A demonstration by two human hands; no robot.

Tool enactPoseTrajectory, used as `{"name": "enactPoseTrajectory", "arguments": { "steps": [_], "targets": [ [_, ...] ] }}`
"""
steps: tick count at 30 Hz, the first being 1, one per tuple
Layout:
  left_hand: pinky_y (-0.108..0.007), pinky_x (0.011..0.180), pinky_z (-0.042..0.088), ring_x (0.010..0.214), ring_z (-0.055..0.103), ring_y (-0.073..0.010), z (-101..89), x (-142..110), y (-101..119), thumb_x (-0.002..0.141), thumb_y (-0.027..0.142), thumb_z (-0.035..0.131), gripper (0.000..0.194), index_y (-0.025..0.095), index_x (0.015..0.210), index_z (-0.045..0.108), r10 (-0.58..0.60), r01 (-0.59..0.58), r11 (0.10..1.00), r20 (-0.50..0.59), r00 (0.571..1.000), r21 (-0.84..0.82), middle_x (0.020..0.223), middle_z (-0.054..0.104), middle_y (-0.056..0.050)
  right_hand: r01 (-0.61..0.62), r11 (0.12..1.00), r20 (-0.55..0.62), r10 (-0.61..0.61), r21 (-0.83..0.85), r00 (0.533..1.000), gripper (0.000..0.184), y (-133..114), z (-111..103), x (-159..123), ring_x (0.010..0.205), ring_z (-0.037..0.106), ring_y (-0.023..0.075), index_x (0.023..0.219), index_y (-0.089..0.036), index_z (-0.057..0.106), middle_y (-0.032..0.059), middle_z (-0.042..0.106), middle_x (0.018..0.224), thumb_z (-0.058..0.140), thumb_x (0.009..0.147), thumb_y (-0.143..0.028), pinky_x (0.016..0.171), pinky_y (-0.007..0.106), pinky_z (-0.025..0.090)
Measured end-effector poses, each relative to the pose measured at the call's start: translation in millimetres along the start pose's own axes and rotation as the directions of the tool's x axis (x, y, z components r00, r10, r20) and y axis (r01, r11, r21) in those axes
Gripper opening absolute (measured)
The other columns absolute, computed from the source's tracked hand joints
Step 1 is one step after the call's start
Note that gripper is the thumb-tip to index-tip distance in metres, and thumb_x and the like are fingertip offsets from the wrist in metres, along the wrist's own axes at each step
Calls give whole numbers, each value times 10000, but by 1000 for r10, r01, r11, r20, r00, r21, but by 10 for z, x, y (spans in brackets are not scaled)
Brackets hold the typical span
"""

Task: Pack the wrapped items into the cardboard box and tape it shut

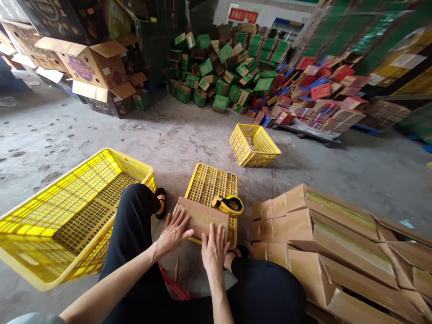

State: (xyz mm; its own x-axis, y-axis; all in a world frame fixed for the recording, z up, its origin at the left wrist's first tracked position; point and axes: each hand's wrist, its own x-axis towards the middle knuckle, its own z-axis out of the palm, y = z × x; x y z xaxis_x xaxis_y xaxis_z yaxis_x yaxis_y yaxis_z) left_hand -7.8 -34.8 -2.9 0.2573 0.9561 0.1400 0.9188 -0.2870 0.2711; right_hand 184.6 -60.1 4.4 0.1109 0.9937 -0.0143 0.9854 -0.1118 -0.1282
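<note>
A small brown cardboard box point(201, 217) lies on an upturned yellow crate point(211, 182) in front of my knees. My left hand point(173, 231) rests flat on the box's near left end, fingers spread. My right hand point(213, 249) presses flat against the box's near side, fingers stretched upward. A yellow tape dispenser point(227, 204) sits on the crate just beyond the box, to the right.
A large yellow crate point(67, 211) lies tilted at my left. A smaller yellow crate point(254, 145) stands on the concrete floor ahead. Flattened cardboard boxes point(337, 243) are stacked at my right. Heaps of green boxes point(219, 67) and red and blue boxes point(320, 94) fill the back.
</note>
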Motion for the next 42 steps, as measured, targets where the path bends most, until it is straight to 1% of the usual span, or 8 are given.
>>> {"name": "enactPoseTrajectory", "arguments": {
  "steps": [4,9,16,24,28,32,36,42],
  "targets": [
    [-654,1223,351,1532,432,-392,-10,167,27,1048,695,428,707,187,1513,591,-55,57,997,-35,998,53,1621,488,-232,27,1000,-15,-27,0,1000,640,-80,13,110,1564,357,462,1619,-134,475,245,385,1695,349,1099,-486,1207,691,315],
    [-670,1226,318,1504,428,-441,-32,283,96,983,770,489,795,168,1482,629,-41,44,998,-64,997,36,1551,547,-245,76,997,-11,-76,-6,997,570,-218,12,209,1554,355,480,1605,-202,511,218,407,1690,407,1079,-397,1191,710,314],
    [-683,1258,243,1478,442,-382,-124,256,-56,1039,714,434,672,255,1494,620,-7,3,998,-56,998,-63,1515,584,-155,189,982,-16,-189,3,982,556,-407,-89,324,1536,392,428,1594,-299,527,153,491,1628,452,1045,-250,1197,616,355],
    [-643,1295,209,1452,514,-341,-142,248,-299,1062,651,467,601,254,1490,614,28,-35,997,-99,995,-64,1508,614,-142,123,992,-82,-121,9,989,547,37,-183,324,1415,549,367,1574,-274,548,179,542,1577,288,1121,-437,1207,662,299],
    [-622,1209,385,1450,516,-388,-2,196,-300,1057,656,471,638,246,1538,552,-85,75,987,-66,994,-141,1623,488,-182,26,995,-136,-13,92,991,657,353,-90,341,1406,555,382,1584,-198,528,214,523,1584,221,1109,-533,1177,596,380],
    [-611,1109,484,1510,435,-458,207,226,-195,1061,639,452,708,179,1600,434,-206,175,948,-94,974,-265,1693,329,-266,-10,945,-118,51,326,992,851,557,74,342,1426,559,358,1608,-100,466,248,534,1583,176,1063,-686,1137,480,478],
    [-657,1129,439,1567,324,-483,296,360,-95,1048,620,485,705,181,1596,421,-224,185,937,-102,969,-296,1678,348,-273,-39,896,-110,97,442,989,929,638,126,304,1435,563,340,1580,-53,496,242,578,1555,268,1021,-760,1191,442,453],
    [-661,1140,428,1585,274,-492,309,305,-53,1034,584,547,646,185,1541,508,-164,134,966,-121,979,-220,1730,250,-260,-78,932,-130,132,353,983,862,494,95,198,1465,531,358,1599,-54,470,270,482,1625,262,1053,-687,1137,451,492]
  ]
}}
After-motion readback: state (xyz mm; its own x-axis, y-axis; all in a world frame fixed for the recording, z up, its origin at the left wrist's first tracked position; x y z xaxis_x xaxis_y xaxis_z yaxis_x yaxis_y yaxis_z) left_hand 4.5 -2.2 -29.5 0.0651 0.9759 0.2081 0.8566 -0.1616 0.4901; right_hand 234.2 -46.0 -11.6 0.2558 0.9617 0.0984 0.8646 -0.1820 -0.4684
